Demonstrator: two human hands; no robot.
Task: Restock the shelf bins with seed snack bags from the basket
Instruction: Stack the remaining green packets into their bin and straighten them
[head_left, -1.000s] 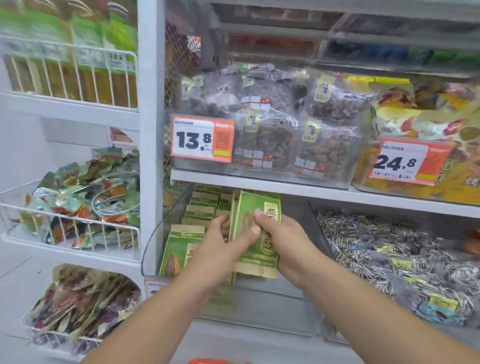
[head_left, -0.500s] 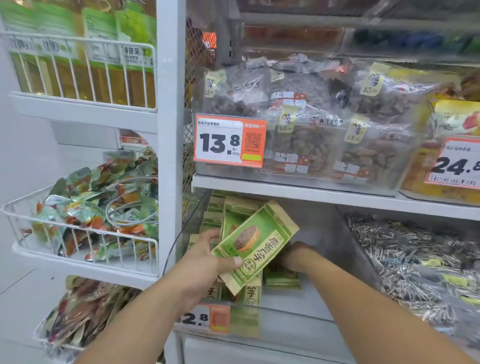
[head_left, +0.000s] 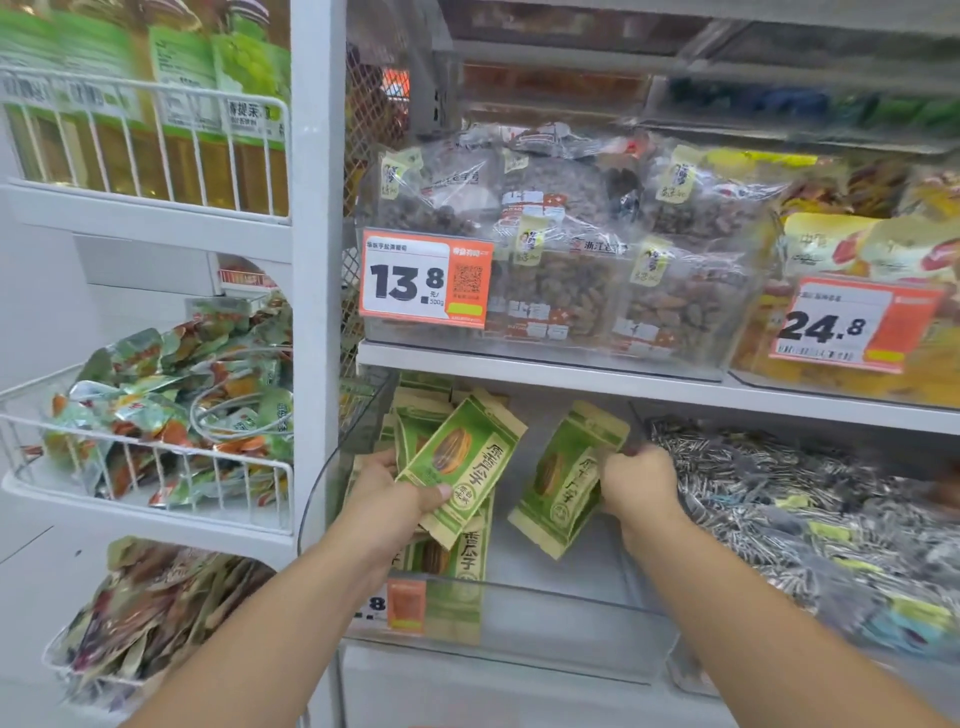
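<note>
Head view: left hand (head_left: 392, 496) closed on a green seed bag (head_left: 462, 465), tilted, inside the clear shelf bin (head_left: 545, 618). Right hand (head_left: 641, 483) gripping a second green bag (head_left: 566, 480) by its edge (fingers mostly hidden behind it). More bags behind, half covered. Price tag (head_left: 395, 605) below partly blocked by the left forearm. No basket within frame.

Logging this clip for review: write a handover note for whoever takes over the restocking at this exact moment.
Left hand: grips one green seed bag, tilted, above the clear bin.
Right hand: grips a second green bag over the bin's bare right half.
Done: green bags stand stacked on the bin's left side.
Left: set both held bags in. The basket is out of view, so remaining stock is unknown.
</note>
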